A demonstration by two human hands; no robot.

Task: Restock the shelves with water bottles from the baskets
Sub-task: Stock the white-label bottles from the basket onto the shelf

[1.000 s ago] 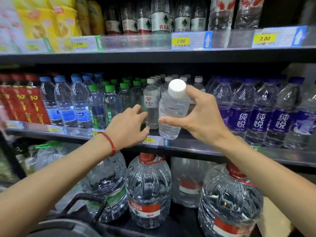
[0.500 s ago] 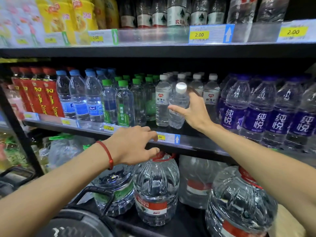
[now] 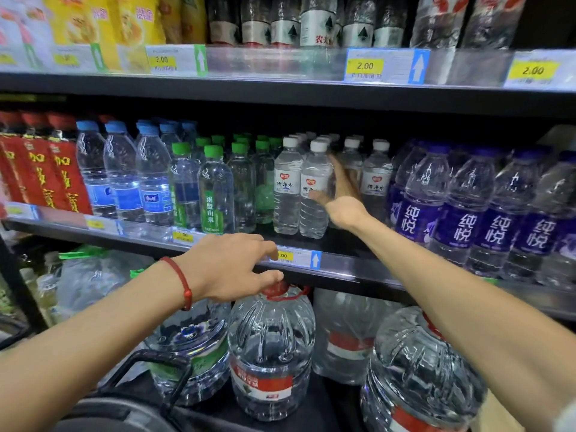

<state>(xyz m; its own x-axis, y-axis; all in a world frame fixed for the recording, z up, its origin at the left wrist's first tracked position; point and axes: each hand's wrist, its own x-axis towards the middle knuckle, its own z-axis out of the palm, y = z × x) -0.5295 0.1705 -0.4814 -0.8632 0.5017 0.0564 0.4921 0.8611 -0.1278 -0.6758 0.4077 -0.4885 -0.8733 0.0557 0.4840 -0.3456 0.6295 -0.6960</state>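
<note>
Head view. The right hand (image 3: 341,204) is at centre frame, reaching into the middle shelf (image 3: 358,269). It holds one white-capped water bottle (image 3: 313,219). The thumb lies across the front of the bottle at the lower edge of the label, and the fingers (image 3: 338,173) run straight up along the bottle's right side and behind it. The grip is narrow, set to the bottle's width. The bottle stands upright on the shelf board, near the front of its row. It is just beside, and possibly touching, a matching neighbour bottle (image 3: 287,188) on its left. More white-capped bottles stand behind it and to the right of the fingers.

The left hand (image 3: 230,266) sits lower, centre-left. Its loosely bent fingers lie on the front edge of the same shelf, next to a yellow price tag (image 3: 285,255), and the thumb is spread below the edge. It grips no bottle.

On the same shelf, green-capped bottles (image 3: 215,194) and blue-capped bottles (image 3: 123,179) stand left of the white caps. Purple-labelled bottles (image 3: 467,222) stand to the right. Large jugs (image 3: 271,347) fill the space beneath. A red wristband (image 3: 184,282) circles the left wrist. A dark handle (image 3: 149,363) shows at lower left.
</note>
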